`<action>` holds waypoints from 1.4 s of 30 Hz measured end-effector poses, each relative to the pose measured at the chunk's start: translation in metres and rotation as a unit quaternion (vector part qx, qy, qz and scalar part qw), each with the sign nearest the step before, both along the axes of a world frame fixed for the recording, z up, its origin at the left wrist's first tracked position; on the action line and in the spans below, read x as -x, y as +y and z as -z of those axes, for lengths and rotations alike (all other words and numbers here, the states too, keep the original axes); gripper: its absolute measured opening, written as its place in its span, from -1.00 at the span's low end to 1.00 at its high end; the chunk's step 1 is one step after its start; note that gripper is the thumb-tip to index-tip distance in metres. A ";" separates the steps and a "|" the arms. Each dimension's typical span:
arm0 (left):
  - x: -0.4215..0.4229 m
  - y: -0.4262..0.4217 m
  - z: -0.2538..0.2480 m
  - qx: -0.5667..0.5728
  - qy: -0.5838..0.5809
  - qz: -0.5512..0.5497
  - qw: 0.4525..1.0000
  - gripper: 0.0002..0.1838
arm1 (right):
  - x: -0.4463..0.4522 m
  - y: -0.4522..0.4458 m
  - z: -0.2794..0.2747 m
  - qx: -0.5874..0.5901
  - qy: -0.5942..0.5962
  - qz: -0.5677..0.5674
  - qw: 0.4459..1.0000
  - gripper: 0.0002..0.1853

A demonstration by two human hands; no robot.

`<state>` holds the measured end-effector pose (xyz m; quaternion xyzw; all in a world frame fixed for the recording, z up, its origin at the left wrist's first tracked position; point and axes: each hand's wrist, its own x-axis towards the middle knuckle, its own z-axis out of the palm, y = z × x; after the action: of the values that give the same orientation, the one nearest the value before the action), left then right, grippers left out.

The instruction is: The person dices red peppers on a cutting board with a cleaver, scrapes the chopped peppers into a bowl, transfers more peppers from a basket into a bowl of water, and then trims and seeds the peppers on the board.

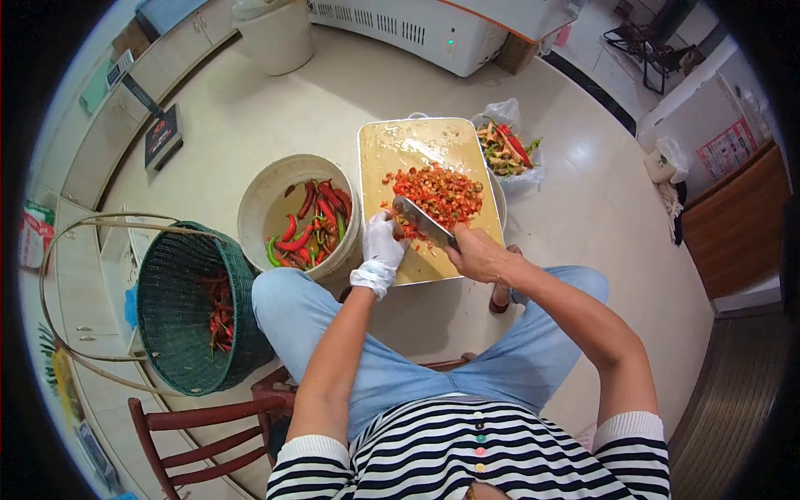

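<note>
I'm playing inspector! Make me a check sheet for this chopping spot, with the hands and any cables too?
Surface: yellowish board with a pale rim; its far part looks wet and shiny.
Job's things: chopped peppers spread on the board; knife angled over them; whole red and green peppers in the bucket.
Clutter: open bag of scraps beyond the board's right side; green basket with more red peppers inside.
Left hand: gloved, at the board's left edge, near the blade; finger grip unclear.
Right hand: bare, holding the knife handle.
Cables: nothing seen.
Surroundings: pale floor, cabinets, reddish chair.
</note>
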<state>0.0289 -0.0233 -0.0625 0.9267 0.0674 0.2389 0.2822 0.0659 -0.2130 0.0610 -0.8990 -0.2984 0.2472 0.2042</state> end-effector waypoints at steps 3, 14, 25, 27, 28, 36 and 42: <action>0.003 -0.006 -0.005 0.083 0.104 0.009 0.991 -0.80 | 0.002 -0.001 -0.006 0.002 -0.003 0.007 1.000 -0.70; 0.004 -0.007 -0.002 0.069 -0.028 -0.064 0.995 -0.55 | 0.000 -0.001 -0.006 0.069 0.002 -0.030 0.997 -0.68; 0.010 -0.006 0.004 0.035 0.065 0.006 0.997 -0.64 | -0.001 -0.012 -0.008 0.033 0.018 -0.001 0.999 -0.68; 0.012 -0.010 0.005 0.079 0.020 -0.021 0.996 -0.53 | 0.000 -0.009 -0.006 0.026 0.011 -0.002 1.000 -0.68; 0.012 -0.009 0.006 0.078 0.020 -0.021 0.996 -0.53 | 0.001 -0.007 -0.005 0.019 0.004 -0.004 1.000 -0.68; 0.011 -0.006 -0.006 0.057 0.091 -0.012 0.994 -0.53 | 0.004 0.015 -0.005 0.050 -0.001 0.026 0.998 -0.68; 0.007 -0.009 0.001 0.077 0.062 -0.013 0.995 -0.60 | -0.003 0.010 0.006 0.025 0.004 0.006 1.000 -0.69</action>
<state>0.0214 -0.0326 -0.0635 0.9144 0.1146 0.1789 0.3447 0.0690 -0.2027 0.0550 -0.9046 -0.2859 0.2573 0.1840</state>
